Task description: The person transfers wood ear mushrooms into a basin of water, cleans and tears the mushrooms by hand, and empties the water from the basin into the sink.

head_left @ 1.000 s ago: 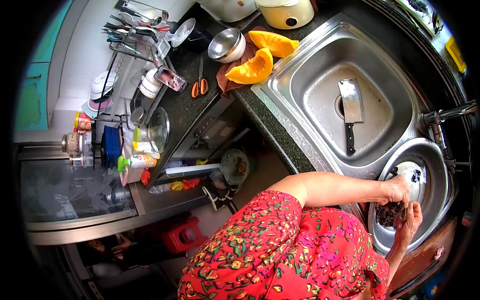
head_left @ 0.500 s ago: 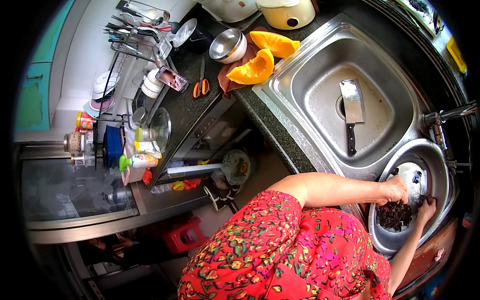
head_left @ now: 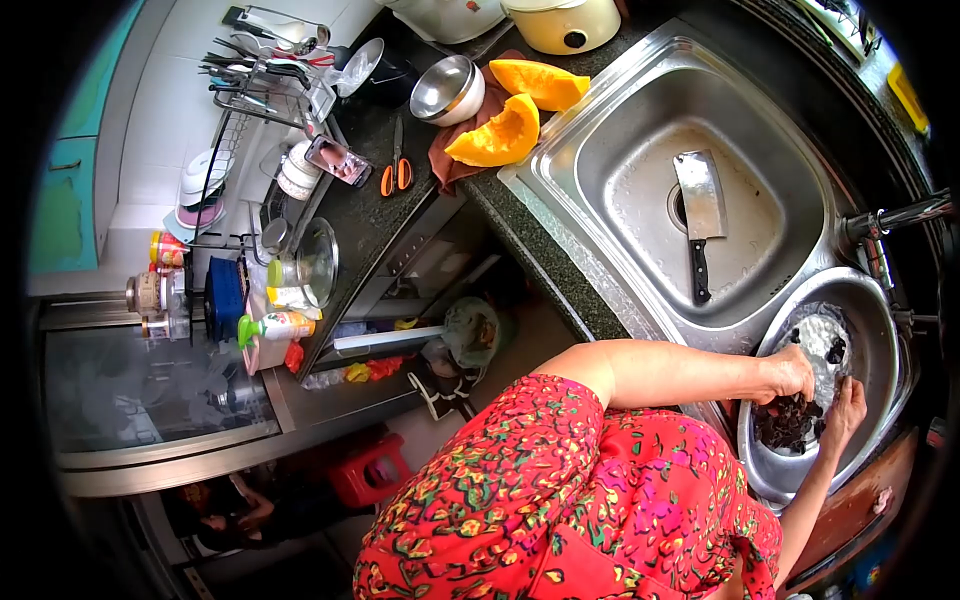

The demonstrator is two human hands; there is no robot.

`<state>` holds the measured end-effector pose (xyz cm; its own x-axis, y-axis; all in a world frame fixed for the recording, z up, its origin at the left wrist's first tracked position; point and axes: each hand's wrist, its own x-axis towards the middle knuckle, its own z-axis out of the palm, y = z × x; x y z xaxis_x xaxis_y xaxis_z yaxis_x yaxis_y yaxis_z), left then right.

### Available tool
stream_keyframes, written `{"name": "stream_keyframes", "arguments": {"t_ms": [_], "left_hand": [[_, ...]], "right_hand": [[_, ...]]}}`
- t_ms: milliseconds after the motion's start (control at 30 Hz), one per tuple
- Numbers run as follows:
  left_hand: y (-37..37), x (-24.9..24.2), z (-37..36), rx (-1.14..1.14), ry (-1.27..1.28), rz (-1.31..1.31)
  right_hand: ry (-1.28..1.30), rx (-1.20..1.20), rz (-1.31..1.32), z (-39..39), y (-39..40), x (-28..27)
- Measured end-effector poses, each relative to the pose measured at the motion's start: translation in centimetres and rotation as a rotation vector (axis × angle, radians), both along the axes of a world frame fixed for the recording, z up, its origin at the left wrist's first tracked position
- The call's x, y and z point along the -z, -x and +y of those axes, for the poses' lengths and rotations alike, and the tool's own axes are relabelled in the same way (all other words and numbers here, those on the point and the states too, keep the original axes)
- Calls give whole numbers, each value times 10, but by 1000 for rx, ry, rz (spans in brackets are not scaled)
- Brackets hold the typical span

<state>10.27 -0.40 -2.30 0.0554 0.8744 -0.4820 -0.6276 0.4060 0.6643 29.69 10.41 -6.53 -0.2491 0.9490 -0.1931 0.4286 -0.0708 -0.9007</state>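
Observation:
A metal basin (head_left: 878, 330) holds water and a heap of dark, ragged pieces that look like wood ear mushrooms (head_left: 785, 425). My left hand (head_left: 790, 372) is in the basin, its fingers closed on wood ear mushrooms at the top of the heap. Opposite it, my right hand (head_left: 847, 410) has its thumb and fingers pinched together over the water. A small dark bit shows at those fingertips, probably wood ear mushroom too. Several loose dark bits float in the cloudy water. The fingertips of my left hand are partly hidden by the pieces.
Beside the basin, a cleaver (head_left: 702, 220) lies in the steel sink (head_left: 620, 150) near the faucet (head_left: 900, 218). Pumpkin wedges (head_left: 497, 135), a bowl (head_left: 445, 90), scissors (head_left: 397, 170) and a phone (head_left: 338, 160) are on the counter. Behind stands a red stool (head_left: 370, 470), with a person (head_left: 240, 515) partly visible.
My right hand has lifted slightly toward my left hand, and its fingertips have come together. My left hand stays at the heap. The view has shifted a little.

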Motion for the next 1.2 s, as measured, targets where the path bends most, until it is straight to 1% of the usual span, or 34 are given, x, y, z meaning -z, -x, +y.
{"name": "stream_keyframes", "arguments": {"t_ms": [33,67,100,133,167,200,233,267,300,333,367,400,433,500,533,600,667,700,733,800,867,933,967,1000,1033,1067,1133,1200], "left_hand": [[1,0,1,12,16,21],[2,-1,3,25,28,40],[3,-6,3,-3,71,44],[4,-5,4,6,47,-19],[1,-3,3,34,25,-134],[10,-26,-4,101,52,-222],[17,-42,-7,225,136,-195],[20,-52,-11,233,124,-308],[17,-43,-11,238,116,-290],[17,-47,-10,287,151,-186],[20,-55,-9,204,195,-125],[25,-42,-7,242,191,-167],[28,-39,-3,267,169,-169],[30,-47,-7,300,139,-171],[29,-49,-6,307,133,-165],[28,-53,-4,363,85,-199],[24,-47,-4,420,118,-131],[22,-44,-5,435,120,-132],[21,-41,-8,438,150,-82],[19,-38,-10,445,179,-31],[18,-35,-11,439,162,-8],[18,-30,-10,398,135,-10],[20,-32,-8,351,142,-24],[23,-34,-5,305,147,-37],[28,-37,-4,305,149,-31],[29,-38,-3,306,151,-29],[32,-39,-3,313,126,-31],[32,-42,-4,300,119,-28]], "right_hand": [[119,46,16,-9,6,-21],[115,52,12,-21,15,-31],[143,23,94,-29,23,-41],[165,11,169,-39,27,-54],[158,-12,188,-50,33,-67],[145,-10,187,-60,39,-78],[126,4,238,-63,41,-80],[291,72,431,-72,46,-91],[282,130,425,-77,47,-98],[310,66,459,-77,37,-95],[351,104,540,-78,42,-98],[381,101,639,-77,42,-92],[391,71,718,-72,42,-91],[392,73,766,-81,42,-96],[379,71,736,-83,43,-99],[302,50,516,-93,49,-101],[200,-24,290,-105,54,-101],[123,-24,235,-113,58,-100],[-53,-102,136,-117,57,-94],[-68,-152,116,-119,53,-92],[-36,-172,154,-106,46,-100],[406,-369,11,-79,35,-115],[448,-342,4,-64,27,-103],[451,-211,-78,-49,24,-92],[-286,-120,-534,-25,13,-57],[-302,-32,-640,-18,15,-52],[-580,-65,-807,-8,20,-16],[-514,-227,-770,-10,24,-4]]}}
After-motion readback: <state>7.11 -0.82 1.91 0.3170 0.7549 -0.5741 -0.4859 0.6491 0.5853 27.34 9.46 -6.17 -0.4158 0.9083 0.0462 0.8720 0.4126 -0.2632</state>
